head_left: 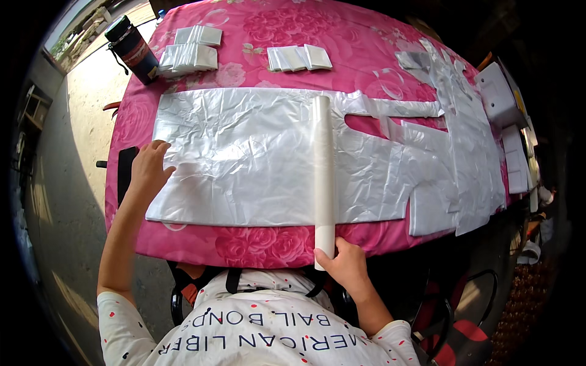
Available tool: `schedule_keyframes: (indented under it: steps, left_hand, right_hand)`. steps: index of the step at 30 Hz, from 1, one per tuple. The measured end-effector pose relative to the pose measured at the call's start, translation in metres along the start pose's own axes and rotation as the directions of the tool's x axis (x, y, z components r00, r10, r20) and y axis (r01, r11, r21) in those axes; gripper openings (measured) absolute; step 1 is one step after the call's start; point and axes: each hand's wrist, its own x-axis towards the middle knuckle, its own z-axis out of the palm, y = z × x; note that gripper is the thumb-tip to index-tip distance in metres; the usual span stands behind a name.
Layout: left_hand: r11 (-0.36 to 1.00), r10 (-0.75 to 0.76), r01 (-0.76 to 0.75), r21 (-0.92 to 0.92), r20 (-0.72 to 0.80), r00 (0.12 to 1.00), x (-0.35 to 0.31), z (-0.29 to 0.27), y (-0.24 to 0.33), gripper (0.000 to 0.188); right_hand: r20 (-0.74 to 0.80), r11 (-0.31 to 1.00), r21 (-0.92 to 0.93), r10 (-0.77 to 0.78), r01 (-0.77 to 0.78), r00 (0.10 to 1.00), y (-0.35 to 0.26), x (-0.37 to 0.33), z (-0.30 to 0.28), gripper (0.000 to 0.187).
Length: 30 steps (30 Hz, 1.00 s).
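A stack of thin whitish plastic bags point(244, 158) lies flat across the table, wrinkled and shiny, with cut-out handle parts toward the right. Over the stack, crosswise, rests a long pale roll point(323, 165) that looks like a tube wound with clear film. My right hand point(347, 262) grips its near end, just past the table's front edge. At the left edge of the bags is my left hand point(149, 168), thumb and fingers curved apart with nothing visible between them. Whether its fingertips touch the plastic I cannot tell.
A pink flowered cloth point(262, 244) covers the table. Small folded plastic packets point(189, 58) lie at the far left beside a dark flask point(131, 52), with more packets point(299, 58) at far middle. Loose plastic bags point(470, 152) and white boxes point(500, 91) occupy the right side.
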Motion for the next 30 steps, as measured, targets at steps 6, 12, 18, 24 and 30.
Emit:
schedule_keyframes:
  steps: [6,12,18,24,30]
  left_hand:
    - [0.717,0.422,-0.513,-0.471,-0.293,0.858,0.000,0.042,0.145,0.041]
    - [0.691,0.390,-0.458,-0.559,-0.245,0.888,-0.005,0.100,0.219,0.053]
    - [0.756,0.493,-0.550,-0.356,-0.242,0.835,-0.003,0.109,0.225,0.056]
    - [0.795,0.504,-0.546,-0.264,-0.215,0.837,-0.004,0.109,0.224,0.059]
    - [0.791,0.515,-0.552,-0.262,-0.201,0.833,-0.003,0.110,0.226,0.061]
  right_hand:
    - [0.019,1.000,0.026,-0.007,0.006,1.000,0.005,0.001,-0.001,0.044]
    - [0.076,0.999,0.040,0.027,-0.030,0.997,0.009,-0.001,-0.011,0.044]
    - [0.200,0.999,0.036,0.027,-0.035,0.979,0.009,0.005,-0.023,0.050]
    - [0.033,0.981,0.133,-0.143,0.138,0.989,-0.008,0.084,-0.049,0.050]
    - [0.004,0.739,0.670,-0.095,0.067,0.995,-0.019,0.222,-0.041,0.043]
